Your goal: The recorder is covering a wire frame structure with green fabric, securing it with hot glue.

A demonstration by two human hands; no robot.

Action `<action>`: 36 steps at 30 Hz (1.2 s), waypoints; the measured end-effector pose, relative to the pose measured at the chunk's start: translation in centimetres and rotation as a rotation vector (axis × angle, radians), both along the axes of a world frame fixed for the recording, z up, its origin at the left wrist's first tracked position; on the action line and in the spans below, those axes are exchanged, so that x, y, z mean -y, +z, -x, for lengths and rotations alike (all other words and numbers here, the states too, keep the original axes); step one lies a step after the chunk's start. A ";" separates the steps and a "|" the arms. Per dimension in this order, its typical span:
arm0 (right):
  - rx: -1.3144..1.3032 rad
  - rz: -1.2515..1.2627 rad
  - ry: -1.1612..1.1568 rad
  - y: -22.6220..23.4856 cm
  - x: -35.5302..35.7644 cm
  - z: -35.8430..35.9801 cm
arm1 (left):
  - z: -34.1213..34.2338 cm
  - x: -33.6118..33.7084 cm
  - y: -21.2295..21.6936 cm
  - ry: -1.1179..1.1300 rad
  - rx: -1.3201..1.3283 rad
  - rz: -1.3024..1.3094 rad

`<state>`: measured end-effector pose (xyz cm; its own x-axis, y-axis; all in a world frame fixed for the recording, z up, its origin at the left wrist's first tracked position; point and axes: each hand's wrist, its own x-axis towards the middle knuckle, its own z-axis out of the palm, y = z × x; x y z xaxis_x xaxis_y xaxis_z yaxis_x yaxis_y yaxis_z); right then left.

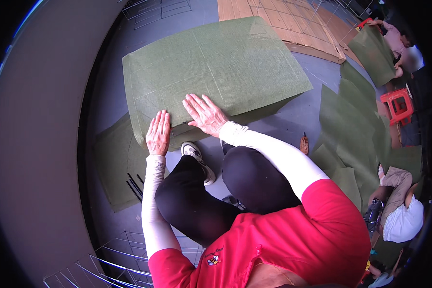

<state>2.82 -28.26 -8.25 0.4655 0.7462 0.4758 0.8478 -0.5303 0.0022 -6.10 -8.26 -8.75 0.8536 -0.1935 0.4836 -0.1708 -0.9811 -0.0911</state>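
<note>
In front of me a large green mesh sheet (211, 62) is spread over something raised, its near edge bending down toward my knees. Straight crease lines cross its top. My left hand (158, 132) lies flat on the near left part of the edge, fingers stretched forward. To its right, my right hand (206, 114) presses on the sheet close to the same edge, its fingers extended and thumb apart. Neither hand grips anything. What supports the sheet is hidden beneath it.
Another green sheet (115, 168) lies on the floor at left, with thin black rods (135, 186) by it. Wire racks (125, 254) stand lower left. Brown boards (293, 24) lie at far right. More green sheets (353, 125), a red stool (397, 106) and two seated people are at right.
</note>
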 end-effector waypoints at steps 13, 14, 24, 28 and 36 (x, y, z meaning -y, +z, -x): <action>0.131 0.061 -0.062 0.7 4.8 -2.8 | -2.6 2.7 1.1 -0.088 0.029 0.085; 0.138 0.068 -0.057 0.9 4.4 -2.3 | -2.2 1.9 0.2 -0.074 0.043 0.032; -0.053 -0.058 0.261 -1.7 -1.9 0.0 | -0.1 0.6 -1.6 -0.038 0.071 -0.011; 0.160 -0.082 0.238 -2.5 -5.0 0.1 | -0.6 -0.8 -2.3 -0.131 0.206 -0.066; 0.161 -0.208 0.253 -2.3 -5.5 0.0 | -0.2 -0.5 -0.7 -0.062 -0.024 0.038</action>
